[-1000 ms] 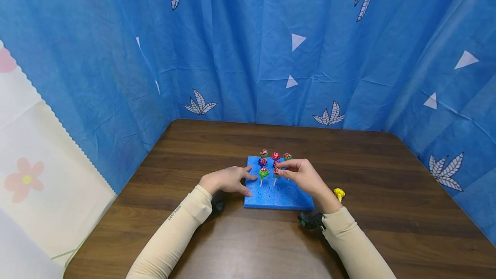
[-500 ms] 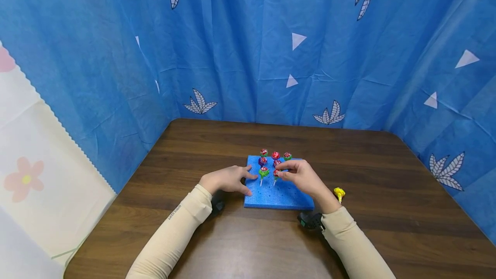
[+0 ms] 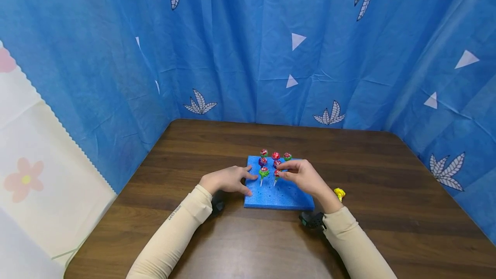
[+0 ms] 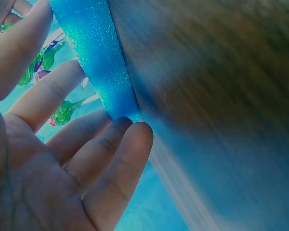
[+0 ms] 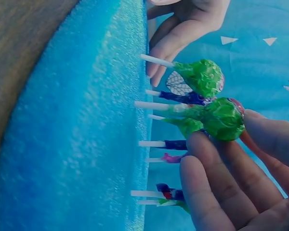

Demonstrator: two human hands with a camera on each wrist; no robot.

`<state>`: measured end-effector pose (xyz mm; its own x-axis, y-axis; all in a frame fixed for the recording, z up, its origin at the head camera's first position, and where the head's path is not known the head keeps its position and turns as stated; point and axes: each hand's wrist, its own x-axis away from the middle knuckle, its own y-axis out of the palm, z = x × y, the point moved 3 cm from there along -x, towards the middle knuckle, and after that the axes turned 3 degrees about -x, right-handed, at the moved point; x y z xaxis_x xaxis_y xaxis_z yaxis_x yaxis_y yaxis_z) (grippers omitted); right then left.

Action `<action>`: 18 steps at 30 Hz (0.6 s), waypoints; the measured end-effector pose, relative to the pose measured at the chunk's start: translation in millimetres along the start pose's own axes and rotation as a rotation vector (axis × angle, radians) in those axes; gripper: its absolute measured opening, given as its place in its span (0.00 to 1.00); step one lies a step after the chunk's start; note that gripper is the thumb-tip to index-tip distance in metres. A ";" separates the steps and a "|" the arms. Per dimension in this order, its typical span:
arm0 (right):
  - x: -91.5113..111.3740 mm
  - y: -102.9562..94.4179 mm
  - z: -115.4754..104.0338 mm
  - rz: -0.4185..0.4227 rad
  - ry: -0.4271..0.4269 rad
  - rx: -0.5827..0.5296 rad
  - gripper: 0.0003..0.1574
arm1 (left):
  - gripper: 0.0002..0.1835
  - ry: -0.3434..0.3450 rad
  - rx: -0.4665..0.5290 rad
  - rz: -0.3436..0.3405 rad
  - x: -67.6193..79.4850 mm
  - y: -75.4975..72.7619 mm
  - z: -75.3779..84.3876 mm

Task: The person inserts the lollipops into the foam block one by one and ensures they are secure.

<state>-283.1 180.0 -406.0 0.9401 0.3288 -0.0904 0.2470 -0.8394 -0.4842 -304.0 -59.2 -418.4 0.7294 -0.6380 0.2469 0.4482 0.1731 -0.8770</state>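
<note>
A blue foam board with small holes lies on the table, and several wrapped lollipops stand upright in it. My right hand pinches the head of a green-and-red lollipop between thumb and fingertips; its white stick meets the foam. To the left of it stands another green lollipop, which nothing touches. My left hand rests at the board's left edge with its fingers spread. In the left wrist view, the fingers lie along the side of the foam. Lollipops behind the right hand are partly hidden.
A yellow-wrapped lollipop lies on the brown wooden table, right of the board and beside the right forearm. Blue curtains hang behind and along the sides. A white floral cloth hangs at the far left.
Very little differs. The right hand stays at the same lollipop with only a tiny shift to the right; the left hand and the board keep their places.
</note>
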 end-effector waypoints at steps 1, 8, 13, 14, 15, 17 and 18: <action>0.7 -0.8 -0.7 0.002 -0.002 0.008 0.18 | 0.33 0.000 0.000 0.001 -0.1 0.3 0.1; 3.3 -9.2 -3.9 0.025 0.013 0.058 0.17 | 0.32 -0.003 -0.007 0.007 -0.3 0.8 0.6; 7.3 -18.5 -10.0 0.042 -0.015 0.049 0.16 | 0.32 0.001 -0.004 0.010 0.0 1.5 0.9; 8.3 -20.9 -11.1 0.042 -0.027 0.044 0.17 | 0.32 0.002 -0.003 0.010 -0.1 1.7 0.9; 9.1 -23.2 -12.3 0.046 -0.032 0.028 0.17 | 0.32 0.002 -0.001 0.010 -0.1 1.8 0.9; 11.0 -28.7 -14.1 0.056 -0.038 0.000 0.17 | 0.32 0.000 -0.001 0.012 -0.1 2.4 0.3; 11.9 -32.0 -14.5 0.061 -0.039 -0.018 0.17 | 0.32 -0.003 -0.002 0.014 0.0 2.8 0.0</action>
<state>-276.4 204.5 -378.9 0.9439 0.2926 -0.1533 0.1937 -0.8662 -0.4607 -302.8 -58.7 -420.8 0.7368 -0.6335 0.2361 0.4374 0.1803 -0.8810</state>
